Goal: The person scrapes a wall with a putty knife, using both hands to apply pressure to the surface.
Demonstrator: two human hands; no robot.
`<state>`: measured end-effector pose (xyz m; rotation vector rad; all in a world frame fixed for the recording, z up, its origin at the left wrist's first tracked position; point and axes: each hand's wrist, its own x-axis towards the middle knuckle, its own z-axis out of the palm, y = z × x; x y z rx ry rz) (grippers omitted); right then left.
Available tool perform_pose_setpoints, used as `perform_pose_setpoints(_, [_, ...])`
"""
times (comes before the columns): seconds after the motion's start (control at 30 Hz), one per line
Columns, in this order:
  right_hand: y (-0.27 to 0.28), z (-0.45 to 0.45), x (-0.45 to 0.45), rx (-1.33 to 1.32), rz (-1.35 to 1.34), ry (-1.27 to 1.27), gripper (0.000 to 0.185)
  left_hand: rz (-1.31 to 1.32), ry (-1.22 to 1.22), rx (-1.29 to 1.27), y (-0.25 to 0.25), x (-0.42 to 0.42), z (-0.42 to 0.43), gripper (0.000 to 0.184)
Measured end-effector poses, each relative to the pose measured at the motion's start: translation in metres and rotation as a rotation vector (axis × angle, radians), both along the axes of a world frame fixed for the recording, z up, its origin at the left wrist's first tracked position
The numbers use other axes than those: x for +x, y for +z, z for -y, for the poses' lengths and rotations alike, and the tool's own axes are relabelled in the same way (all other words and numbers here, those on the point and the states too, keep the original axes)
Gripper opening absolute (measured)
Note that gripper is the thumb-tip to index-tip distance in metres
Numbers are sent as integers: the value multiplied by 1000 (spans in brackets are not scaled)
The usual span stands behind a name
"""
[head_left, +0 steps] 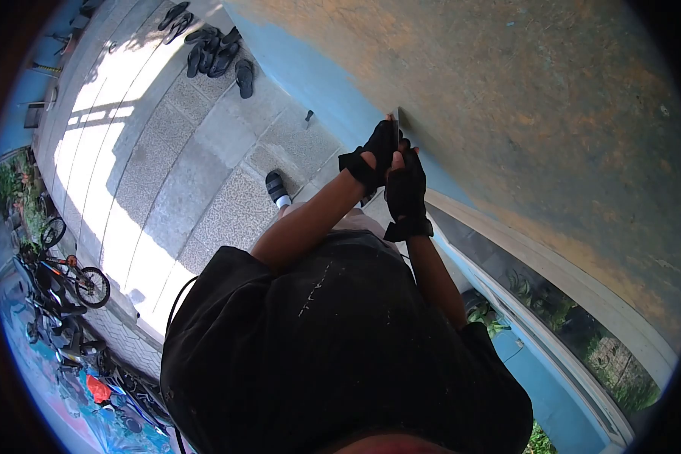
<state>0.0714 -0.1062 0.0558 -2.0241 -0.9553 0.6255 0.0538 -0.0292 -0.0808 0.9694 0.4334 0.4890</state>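
My left hand [377, 155], in a black fingerless glove, is closed around a thin, flat, grey-edged tool [398, 125] seen nearly edge-on. Close beside it, my right hand [406, 188], gloved the same way, also has its fingers closed at the tool's near end. The tool's far end is at or very near the wall [507, 98], whose surface is patchy brown and grey above a light blue band. The gloves hide most of the tool, so its exact kind does not show.
Several dark sandals [213, 53] lie on the paved floor [197, 159] by the wall's foot. A small dark object [309, 116] lies nearer. Bicycles [76, 276] and motorbikes stand at far left. A window opening [545, 295] with a pale frame is at right.
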Motion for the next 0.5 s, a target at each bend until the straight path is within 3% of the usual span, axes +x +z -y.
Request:
perform_pose_setpoints(0.03, [4,5,-1,-8,-5,-6,34,102,-27,-802,11,-2,-1,25])
perform_pose_setpoints(0.07, [9,11,-2,-45,-54,-37,34,95,-27,-809,21,-5,5,25])
perform_pose_setpoints(0.17, [35,14,-4,2,-147,-67,35,-27,-30,-445,65,-8,15,29])
perform_pose_setpoints(0.2, [39,13,-6,65,-200,-75,34,-53,24,-913,111,-14,1,44])
perform_pose_setpoints(0.3, [16,5,-4,-62,-77,-57,36,-34,55,-1038,112,-20,-11,56])
perform_pose_setpoints(0.43, [13,11,-13,24,139,-2,38,-36,33,-1096,89,-22,-6,54])
perform_pose_setpoints(0.5, [25,16,-16,131,-264,-111,39,63,-115,-375,61,-17,8,42])
